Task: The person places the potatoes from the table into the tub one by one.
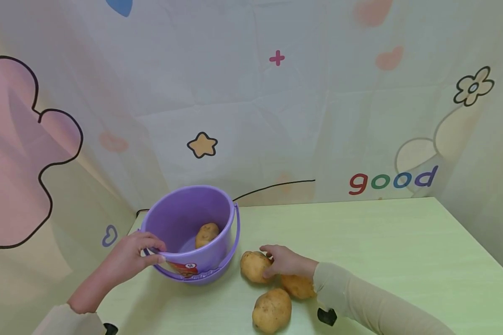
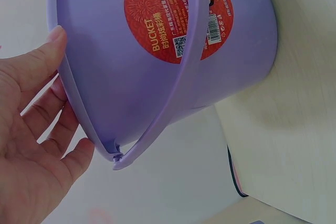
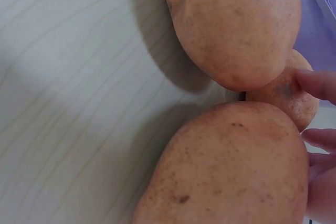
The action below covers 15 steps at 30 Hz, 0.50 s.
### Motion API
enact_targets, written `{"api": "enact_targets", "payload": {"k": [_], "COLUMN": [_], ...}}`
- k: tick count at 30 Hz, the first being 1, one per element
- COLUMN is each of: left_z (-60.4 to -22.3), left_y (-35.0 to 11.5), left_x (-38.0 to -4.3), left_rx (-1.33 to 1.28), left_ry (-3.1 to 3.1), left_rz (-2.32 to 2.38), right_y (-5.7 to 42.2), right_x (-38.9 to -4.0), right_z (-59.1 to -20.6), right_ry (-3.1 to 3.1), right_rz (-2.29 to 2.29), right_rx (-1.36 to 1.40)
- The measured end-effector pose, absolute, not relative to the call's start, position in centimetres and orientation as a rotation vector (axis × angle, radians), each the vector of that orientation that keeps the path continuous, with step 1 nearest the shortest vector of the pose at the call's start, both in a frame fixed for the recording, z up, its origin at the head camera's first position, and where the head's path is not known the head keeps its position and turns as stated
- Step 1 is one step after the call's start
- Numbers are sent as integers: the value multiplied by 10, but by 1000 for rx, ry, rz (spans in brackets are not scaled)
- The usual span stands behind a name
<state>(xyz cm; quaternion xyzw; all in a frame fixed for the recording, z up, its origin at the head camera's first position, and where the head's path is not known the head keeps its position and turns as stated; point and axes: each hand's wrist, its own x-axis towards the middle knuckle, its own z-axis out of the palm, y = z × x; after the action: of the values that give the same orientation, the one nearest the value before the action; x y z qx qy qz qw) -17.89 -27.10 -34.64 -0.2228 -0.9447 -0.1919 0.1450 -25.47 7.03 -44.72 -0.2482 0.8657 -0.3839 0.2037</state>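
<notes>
A purple bucket (image 1: 167, 223) stands on the left of the table, its mouth turned toward me. My left hand (image 1: 132, 253) pinches the bucket's near rim, thumb outside and fingers at the inner side, as the left wrist view also shows. Inside lies one potato (image 1: 208, 233). To the right of the bucket, my right hand (image 1: 288, 263) grips a potato (image 1: 251, 266), with the thumb on its near side and fingers at the far side. Two more potatoes lie close by, the front potato (image 1: 272, 311) and another potato (image 1: 298, 287) partly under the right wrist.
The bucket's handle (image 2: 176, 95) hangs down across its front, over a red label (image 2: 157, 19). The pale green table (image 1: 381, 246) ends at a printed cloth backdrop (image 1: 251, 116) behind and on the left.
</notes>
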Motion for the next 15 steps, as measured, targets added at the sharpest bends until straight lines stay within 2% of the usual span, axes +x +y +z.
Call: {"api": "enact_targets", "payload": {"k": [15], "left_z": [-347], "left_y": [-271], "left_x": [-179], "left_rx": [-639], "left_ry": [-2727], "left_rz": [-554], "right_y": [72], "right_x": [-258], "right_z": [-447], "right_ry": [2426], "right_rz": [-1096], "right_rx": [-752]}}
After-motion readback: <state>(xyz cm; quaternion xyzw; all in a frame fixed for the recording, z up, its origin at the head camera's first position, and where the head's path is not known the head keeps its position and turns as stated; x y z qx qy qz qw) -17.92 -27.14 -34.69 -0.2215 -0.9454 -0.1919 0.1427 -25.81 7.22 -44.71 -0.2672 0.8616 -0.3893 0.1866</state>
